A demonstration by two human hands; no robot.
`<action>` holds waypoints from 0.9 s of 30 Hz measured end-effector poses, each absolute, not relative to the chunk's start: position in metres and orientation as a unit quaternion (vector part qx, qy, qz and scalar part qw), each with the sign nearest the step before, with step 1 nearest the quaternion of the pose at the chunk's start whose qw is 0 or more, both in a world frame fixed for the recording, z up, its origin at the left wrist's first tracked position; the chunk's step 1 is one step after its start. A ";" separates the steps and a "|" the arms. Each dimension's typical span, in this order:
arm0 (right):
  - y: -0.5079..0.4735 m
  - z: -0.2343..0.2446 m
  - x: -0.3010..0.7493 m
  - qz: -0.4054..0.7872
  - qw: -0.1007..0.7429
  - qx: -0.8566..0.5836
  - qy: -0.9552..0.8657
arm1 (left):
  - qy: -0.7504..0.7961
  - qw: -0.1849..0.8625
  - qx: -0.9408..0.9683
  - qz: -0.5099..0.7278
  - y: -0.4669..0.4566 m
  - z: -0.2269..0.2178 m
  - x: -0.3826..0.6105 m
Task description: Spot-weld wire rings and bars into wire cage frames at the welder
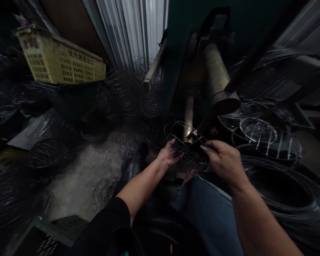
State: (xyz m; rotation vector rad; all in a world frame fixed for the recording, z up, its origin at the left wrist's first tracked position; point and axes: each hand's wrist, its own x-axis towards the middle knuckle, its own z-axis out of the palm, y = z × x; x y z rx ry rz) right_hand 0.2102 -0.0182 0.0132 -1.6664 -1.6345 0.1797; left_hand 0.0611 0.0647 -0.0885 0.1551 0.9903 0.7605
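Observation:
In front of my knees, a round wire frame (180,124) of thin bent wire is held up at the electrodes of a dark green machine. My left hand (169,153) curls its fingers around the near left part of this frame. On the right, my right hand (224,160) pinches a thin wire piece at the frame's right edge. Just behind the frame is the lower brass-coloured rod (188,113), with a small bright spot beside its end. Above it juts a thicker metal cylinder (218,71). Dim light hides the exact contact points.
A yellow plastic crate (64,60) stands on a dark bin at the left. Wire pieces lie in heaps on the floor (85,177). Large wire coils (282,188) sit at the right, below a round wire rack (266,138). A square bar (154,69) sticks out beside the machine.

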 end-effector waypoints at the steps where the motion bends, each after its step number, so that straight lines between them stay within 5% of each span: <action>1: -0.018 0.013 0.208 0.062 0.384 -0.649 -0.654 | 0.463 0.811 0.070 0.352 0.065 -0.088 0.060; 12: -0.013 0.014 0.207 0.006 0.395 -0.637 -0.662 | 0.456 0.823 0.055 0.333 0.063 -0.086 0.058; 22: 0.006 0.029 0.204 -0.005 0.295 -0.700 -0.650 | 0.464 0.827 0.100 0.301 0.061 -0.088 0.072; 27: -0.030 0.024 0.218 0.018 0.414 -0.659 -0.627 | 0.524 0.709 0.292 0.372 0.036 -0.093 0.061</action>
